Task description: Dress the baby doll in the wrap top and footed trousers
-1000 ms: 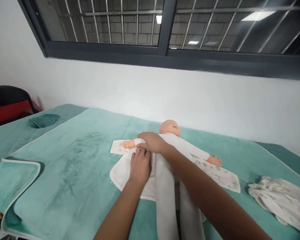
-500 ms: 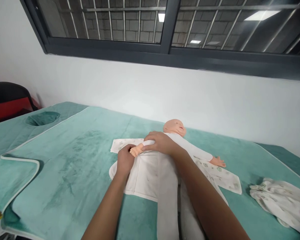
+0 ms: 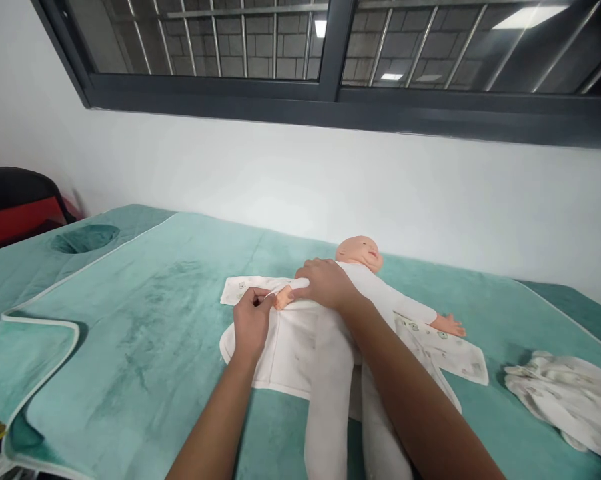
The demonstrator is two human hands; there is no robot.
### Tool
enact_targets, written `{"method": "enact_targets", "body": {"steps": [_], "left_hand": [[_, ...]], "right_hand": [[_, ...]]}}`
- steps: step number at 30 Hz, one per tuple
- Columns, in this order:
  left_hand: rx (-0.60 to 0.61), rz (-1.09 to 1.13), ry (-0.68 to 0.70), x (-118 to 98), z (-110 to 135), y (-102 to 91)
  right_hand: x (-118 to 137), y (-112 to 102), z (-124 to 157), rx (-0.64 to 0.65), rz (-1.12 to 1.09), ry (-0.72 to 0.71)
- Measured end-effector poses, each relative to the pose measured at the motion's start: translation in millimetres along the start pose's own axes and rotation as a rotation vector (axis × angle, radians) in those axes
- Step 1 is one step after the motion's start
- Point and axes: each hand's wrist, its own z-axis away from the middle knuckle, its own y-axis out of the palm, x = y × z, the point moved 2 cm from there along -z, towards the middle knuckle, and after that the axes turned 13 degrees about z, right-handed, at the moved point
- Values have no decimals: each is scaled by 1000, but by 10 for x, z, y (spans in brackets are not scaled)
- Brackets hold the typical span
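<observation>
A baby doll [image 3: 363, 257] in a white sleepsuit lies on its back on the teal towel [image 3: 145, 320], head toward the wall. A white printed garment [image 3: 285, 343] is spread open under it. My left hand [image 3: 250, 323] is closed in a pinch on the garment's edge beside the doll's near arm [image 3: 283, 295]. My right hand [image 3: 325, 283] is closed over that arm's sleeve at the doll's shoulder. The doll's far arm [image 3: 447, 325] lies stretched out to the right.
A crumpled white printed cloth [image 3: 565, 397] lies at the right on the towel. The towel's near left corner [image 3: 35, 347] is folded over. A face hole [image 3: 85, 238] shows in the bed at the far left, with a black and red seat [image 3: 15, 203] behind it. A white wall and barred window rise behind.
The doll's near arm has been bent inward from lying stretched out. My left hand moved from flat on the garment to pinching its edge by the doll's hand.
</observation>
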Motion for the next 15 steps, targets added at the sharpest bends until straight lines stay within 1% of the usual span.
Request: {"method": "enact_targets", "body": {"steps": [5,8,10,12,13,14,15], "left_hand": [[133,-79,54,-10,53,96],[145,-76,71,0,57,108],[134,-86,89,21,48,97],[114,-146,128,45,35,84],[95,-204,163,54,30,78],[71,-277,207,59,27,75],[45,-362,255,59,28,76]], "right_hand": [[134,92,-62,-36,152,24],[205,129,-92,-52,166,6],[187,87,-64,-85,46,2],[72,-18,31,-175,-172,58],[-33,-81,107,-237,-276,125],[-169,-140,200,-296,-353,219],[-333,-186,308,-345,-385,339]]}}
